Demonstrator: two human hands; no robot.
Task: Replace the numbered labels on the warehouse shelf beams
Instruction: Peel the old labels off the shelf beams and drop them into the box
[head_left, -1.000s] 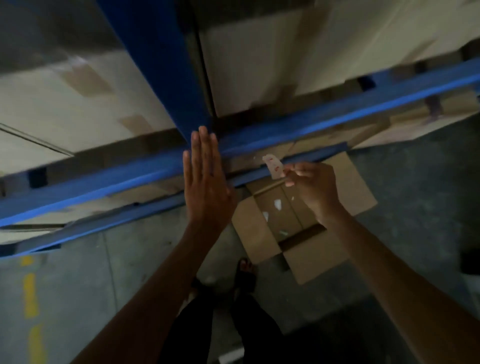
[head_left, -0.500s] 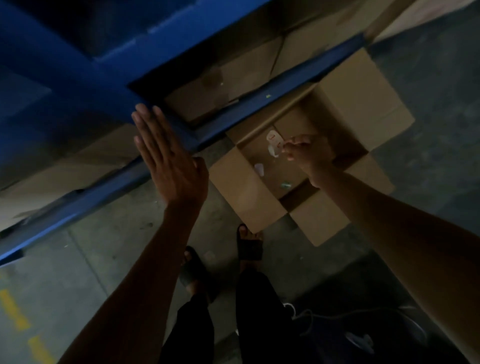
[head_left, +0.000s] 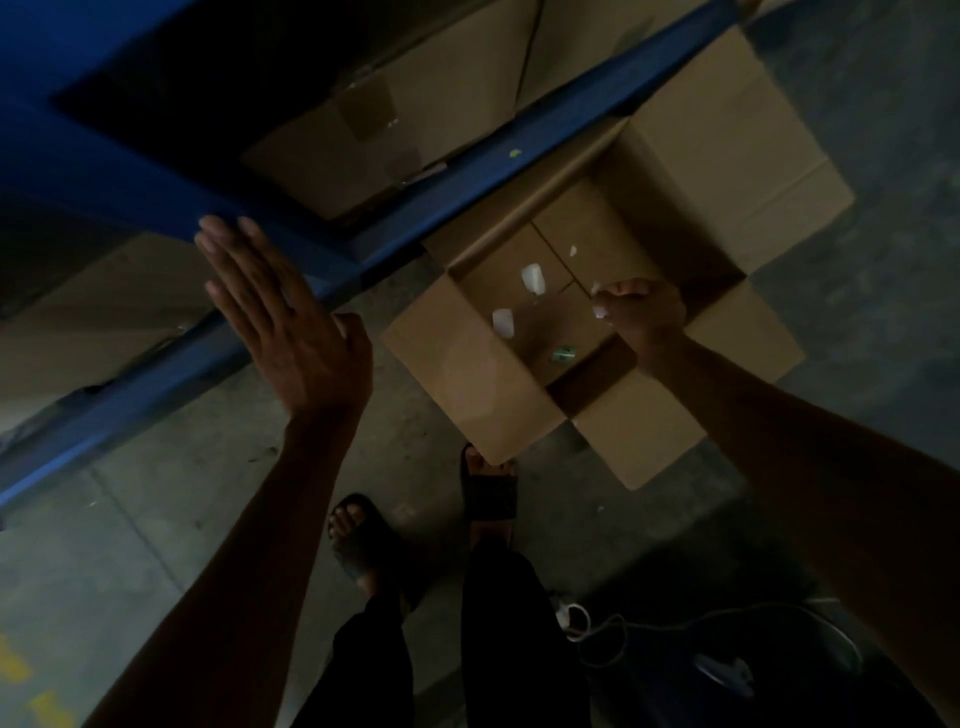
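My left hand lies flat, fingers straight and together, with its fingertips against the lower edge of the blue shelf beam. My right hand hovers over the open cardboard box on the floor, its fingers loosely curled. A white label sits blurred just left of those fingertips, apart from them, over the box's inside. A second white scrap and a small green bit lie on the box's bottom. A tiny pale speck shows at my right fingertips; I cannot tell what it is.
A lower blue beam runs diagonally behind the box, with taped cartons stored behind it. My feet in dark sandals stand on the concrete floor beside the box. A white cable and a dark object lie at the lower right.
The view has tilted further down towards the box. The white label pinched in my right fingers has come free and now sits apart from them above the box. My left hand stays on the beam.
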